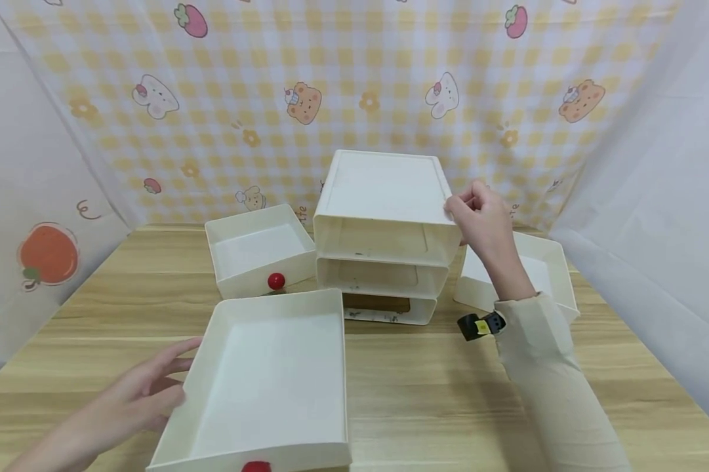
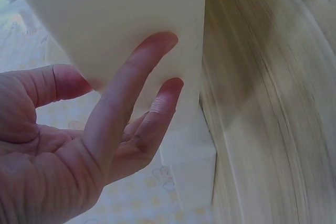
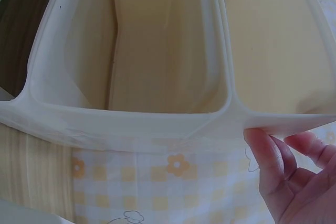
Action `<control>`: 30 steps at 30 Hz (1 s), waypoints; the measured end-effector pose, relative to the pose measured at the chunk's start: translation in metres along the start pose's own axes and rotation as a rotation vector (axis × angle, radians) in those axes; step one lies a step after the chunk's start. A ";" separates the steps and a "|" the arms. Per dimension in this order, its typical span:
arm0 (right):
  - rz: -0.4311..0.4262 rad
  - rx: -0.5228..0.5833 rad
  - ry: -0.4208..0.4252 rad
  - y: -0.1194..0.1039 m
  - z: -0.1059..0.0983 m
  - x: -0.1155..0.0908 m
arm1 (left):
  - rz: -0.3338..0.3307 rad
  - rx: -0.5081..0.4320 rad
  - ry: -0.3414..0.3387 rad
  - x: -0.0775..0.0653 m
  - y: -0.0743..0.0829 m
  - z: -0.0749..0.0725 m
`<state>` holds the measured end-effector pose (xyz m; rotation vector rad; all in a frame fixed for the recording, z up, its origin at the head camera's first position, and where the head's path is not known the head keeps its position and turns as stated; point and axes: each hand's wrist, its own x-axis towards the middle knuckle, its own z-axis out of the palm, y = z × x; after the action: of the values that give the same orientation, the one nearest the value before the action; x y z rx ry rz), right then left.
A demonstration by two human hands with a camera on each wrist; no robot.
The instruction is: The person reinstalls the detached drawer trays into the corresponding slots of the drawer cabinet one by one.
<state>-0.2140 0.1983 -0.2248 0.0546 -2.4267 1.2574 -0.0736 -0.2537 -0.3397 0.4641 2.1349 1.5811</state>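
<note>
My left hand (image 1: 132,396) is at the left wall of a cream drawer (image 1: 283,380) with a red knob (image 1: 256,467). In the left wrist view its fairly straight fingers (image 2: 152,45) lie along the drawer's outer face (image 2: 121,19). My right hand (image 1: 486,216) touches the upper right edge of a cream three-tier drawer cabinet (image 1: 389,187), whose open slots face me. The right wrist view shows fingertips (image 3: 257,135) against the outside of the cabinet's wall (image 3: 157,129), none inside a slot.
A second drawer (image 1: 260,246) with a red knob (image 1: 276,281) stands left of the cabinet. Another drawer (image 1: 543,262) lies to the right, partly behind my forearm. The wooden table (image 1: 419,393) ends at a checked cloth (image 1: 354,65) behind.
</note>
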 end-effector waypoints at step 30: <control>0.004 -0.005 0.007 0.001 0.000 0.000 | 0.004 0.074 -0.048 0.071 0.051 0.069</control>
<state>-0.2143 0.1992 -0.2253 0.0438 -2.4246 1.2515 -0.0968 -0.1471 -0.3181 0.5259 2.1632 1.4819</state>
